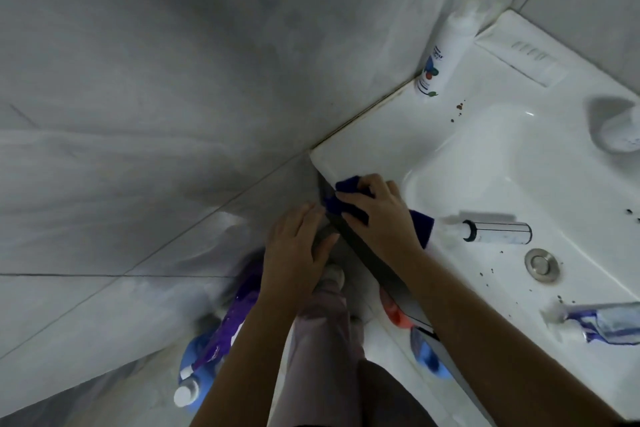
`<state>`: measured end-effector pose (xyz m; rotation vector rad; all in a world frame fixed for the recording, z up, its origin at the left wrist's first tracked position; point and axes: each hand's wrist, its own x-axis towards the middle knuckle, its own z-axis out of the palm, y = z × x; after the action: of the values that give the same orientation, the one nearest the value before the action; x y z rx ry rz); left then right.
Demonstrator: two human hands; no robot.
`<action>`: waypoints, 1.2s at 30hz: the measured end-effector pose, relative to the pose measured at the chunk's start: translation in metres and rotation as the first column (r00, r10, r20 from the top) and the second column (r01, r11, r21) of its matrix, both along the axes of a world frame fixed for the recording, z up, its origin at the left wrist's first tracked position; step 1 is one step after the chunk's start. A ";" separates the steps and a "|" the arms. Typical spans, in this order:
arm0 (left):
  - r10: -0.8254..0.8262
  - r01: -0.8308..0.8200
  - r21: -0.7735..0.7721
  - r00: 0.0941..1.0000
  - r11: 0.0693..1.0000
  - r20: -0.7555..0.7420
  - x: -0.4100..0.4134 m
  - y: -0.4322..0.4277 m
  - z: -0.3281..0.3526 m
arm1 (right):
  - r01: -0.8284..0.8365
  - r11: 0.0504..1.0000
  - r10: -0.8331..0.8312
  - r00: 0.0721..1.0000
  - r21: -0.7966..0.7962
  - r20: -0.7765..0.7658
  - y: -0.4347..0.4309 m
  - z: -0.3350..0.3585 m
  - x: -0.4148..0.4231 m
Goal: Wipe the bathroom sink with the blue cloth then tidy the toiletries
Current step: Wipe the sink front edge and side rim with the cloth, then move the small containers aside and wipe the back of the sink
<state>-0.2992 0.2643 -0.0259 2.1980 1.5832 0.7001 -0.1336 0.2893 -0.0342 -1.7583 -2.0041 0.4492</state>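
The white sink (460,156) fills the right side, with brown specks on its rim and bowl. My right hand (381,215) presses the dark blue cloth (346,189) on the sink's front left corner; more of the cloth shows past the wrist. My left hand (298,246) is spread flat just below that corner, fingers apart, holding nothing. A white spray tube (495,232) lies on its side in the bowl. A squeezed toothpaste tube (606,322) lies on the front rim. A white bottle (443,55) stands in the back left corner by the wall.
The metal drain plug (541,264) sits in the bowl. The faucet (616,125) shows blurred at the right edge. Grey tiled wall lies left of the sink. On the floor below stand a blue and purple bottle (201,367) and red and blue items (408,329).
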 end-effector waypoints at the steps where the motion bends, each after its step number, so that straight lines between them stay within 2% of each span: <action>1: -0.009 0.008 -0.003 1.000 1.000 -0.009 0.002 0.006 -0.004 | 0.022 0.999 -0.022 1.000 0.028 -0.019 -0.020 -0.002 0.010; 4: -0.089 0.088 -0.020 0.993 0.996 -0.072 0.014 0.025 -0.016 | 0.113 0.993 -0.111 0.988 0.015 -0.108 -0.048 -0.005 0.029; 6: -0.167 0.165 -0.027 0.981 0.986 -0.096 0.025 0.036 -0.021 | 0.236 0.972 -0.235 0.959 -0.008 -0.161 -0.008 -0.008 0.033; 10: -0.235 0.243 0.031 0.959 0.970 -0.155 0.039 0.059 -0.024 | 0.489 0.872 -0.478 0.831 -0.038 -0.283 0.069 -0.010 0.047; 15: -0.294 0.309 0.032 0.929 0.950 -0.226 0.059 0.090 -0.023 | 0.453 0.889 -0.443 0.813 -0.066 -0.378 0.020 -0.020 0.052; 19: -0.339 0.350 -0.002 0.906 0.937 -0.255 0.074 0.110 -0.026 | 0.666 0.742 -0.623 0.642 -0.078 -0.447 0.068 -0.020 0.060; 21: -0.339 0.351 0.003 0.907 0.936 -0.249 0.075 0.114 -0.024 | 0.705 0.705 -0.657 0.611 -0.074 -0.441 0.075 -0.015 0.058; 24: -0.330 0.337 0.004 0.926 0.942 -0.183 0.083 0.118 -0.012 | 0.609 0.790 -0.590 0.720 -0.077 -0.366 0.052 -0.009 0.068; 26: -0.298 0.301 0.008 0.948 0.954 -0.112 0.099 0.128 -0.001 | 0.586 0.805 -0.578 0.742 -0.092 -0.340 0.041 -0.002 0.081; 31: -0.177 0.192 -0.093 0.973 0.977 0.146 0.156 0.161 0.031 | 0.707 0.676 -0.714 0.556 -0.209 -0.426 0.040 0.033 0.117; 36: -0.027 0.059 -0.095 0.950 0.994 0.312 0.201 0.187 0.050 | 0.795 0.587 -0.740 0.451 -0.154 -0.499 0.037 0.057 0.140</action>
<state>-0.0983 0.4511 0.0241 1.9311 1.3757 0.8808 0.0065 0.3267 0.0233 -1.9786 -0.6798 0.4190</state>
